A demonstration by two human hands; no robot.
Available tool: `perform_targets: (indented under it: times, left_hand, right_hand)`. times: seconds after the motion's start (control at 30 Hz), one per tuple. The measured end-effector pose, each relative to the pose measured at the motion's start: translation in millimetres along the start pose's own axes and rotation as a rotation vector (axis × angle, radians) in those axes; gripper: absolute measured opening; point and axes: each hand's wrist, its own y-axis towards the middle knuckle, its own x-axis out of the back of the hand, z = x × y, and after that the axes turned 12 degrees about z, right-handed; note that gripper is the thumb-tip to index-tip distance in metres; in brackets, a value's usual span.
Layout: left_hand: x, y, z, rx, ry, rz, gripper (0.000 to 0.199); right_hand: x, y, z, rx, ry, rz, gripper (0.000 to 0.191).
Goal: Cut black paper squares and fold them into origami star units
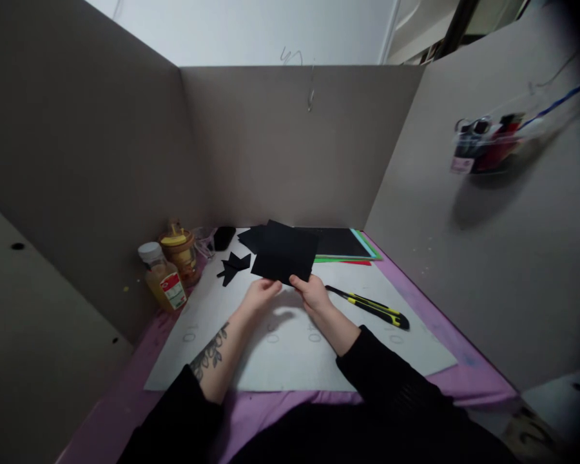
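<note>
Held up over the white board is a black square sheet of paper (286,250), pinched along its near edge by both hands. My left hand (262,291) grips the lower left part, thumb on top. At the lower right corner, my right hand (313,291) has its thumb pressed on the sheet; the fingers beneath are hidden. Cut black paper pieces (234,267) lie to the left of the sheet. More black paper (252,238) shows partly behind it. A black and yellow utility knife (373,308) rests right of my right hand.
A stack of coloured sheets (341,243), black on top, lies at the back right. On the left stand a glue bottle (164,277), a brown jar (182,252) and a clear cup (205,241). The white board (299,367) covers a purple cloth. Grey panels surround it; a holder (490,145) hangs right.
</note>
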Motion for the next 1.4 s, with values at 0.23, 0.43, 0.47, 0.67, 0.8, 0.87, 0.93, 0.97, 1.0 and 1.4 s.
perform_targets:
  times: [0.23,0.43,0.47,0.67,0.8,0.87,0.93,0.97,1.0,1.4]
  left_hand:
    - [-12.4,5,8,-0.158,-0.277,0.021,0.052]
    - [26.2,10,-12,-0.238,-0.314,-0.138,0.048]
    - [29.2,9,-13,-0.231,-0.302,-0.155,0.048]
    - [14.3,0,-7,-0.139,-0.216,-0.072,0.057]
    - [12.7,-4,-9,-0.026,-0.174,-0.082,0.043]
    - [16.8,-5,-10,0.053,-0.178,-0.050,0.038]
    - [20.3,-5,-7,0.155,-0.177,-0.057,0.032]
    - [21.5,-4,-5,0.188,-0.172,-0.090,0.030]
    - [22.4,-3,-3,0.195,-0.166,-0.145,0.028]
    - [47.4,3,-16,-0.074,-0.438,-0.755,0.014]
  right_hand:
    - [-8,-6,-6,-0.087,0.028,-0.001,0.041]
    - [13,1,-1,-0.121,0.072,-0.086,0.046]
    - [15,1,0,-0.115,0.067,-0.098,0.045]
    - [8,-4,3,-0.071,-0.016,0.058,0.046]
    - [9,-9,4,-0.195,-0.091,0.130,0.042]
    - [15,-7,4,-0.265,-0.147,0.158,0.039]
    - [22,1,7,-0.299,-0.238,0.225,0.036]
    - [25,9,9,-0.292,-0.304,0.264,0.033]
    - [29,20,13,-0.274,-0.383,0.291,0.032]
    - [30,227,-1,-0.166,-1.308,-0.007,0.057]
